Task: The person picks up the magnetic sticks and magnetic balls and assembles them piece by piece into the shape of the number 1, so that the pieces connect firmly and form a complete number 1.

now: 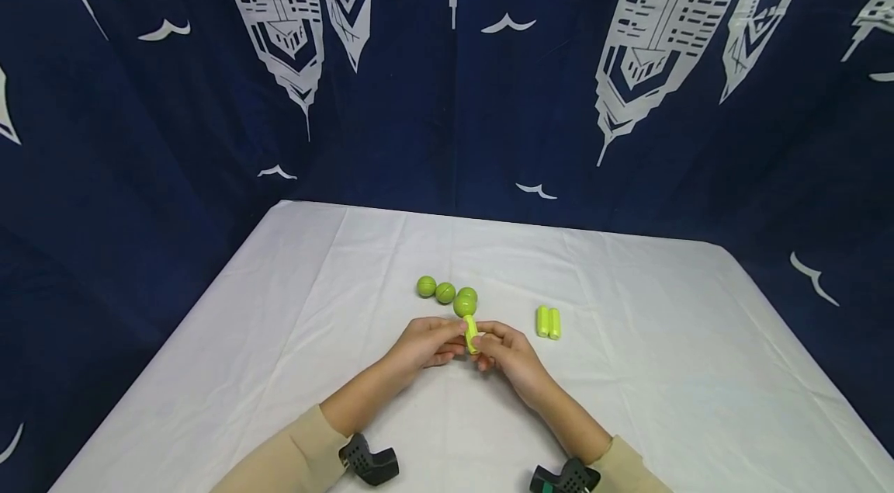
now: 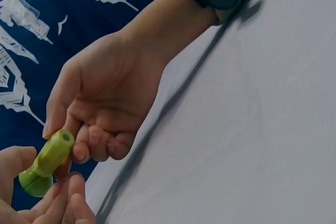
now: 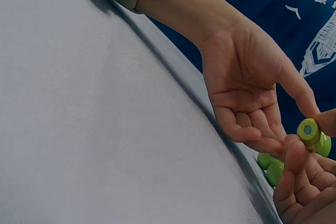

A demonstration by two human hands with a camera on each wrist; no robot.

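A yellow-green rod (image 1: 471,335) with a green ball (image 1: 464,306) at its far end is between both hands, over the middle of the white table. My right hand (image 1: 511,353) pinches the rod near its near end, thumb on top. From the other side, my left hand (image 1: 426,343) pinches it closer to the ball. In the left wrist view the rod's near end (image 2: 66,136) shows a dark round spot; the right wrist view shows a grey one on the rod (image 3: 308,129). Behind the held ball, a row of loose green balls (image 1: 445,293) lies on the table.
Two more yellow-green rods (image 1: 549,322) lie side by side to the right of the hands. White cloth covers the table (image 1: 335,268). A dark blue curtain (image 1: 433,128) with white building prints hangs behind it.
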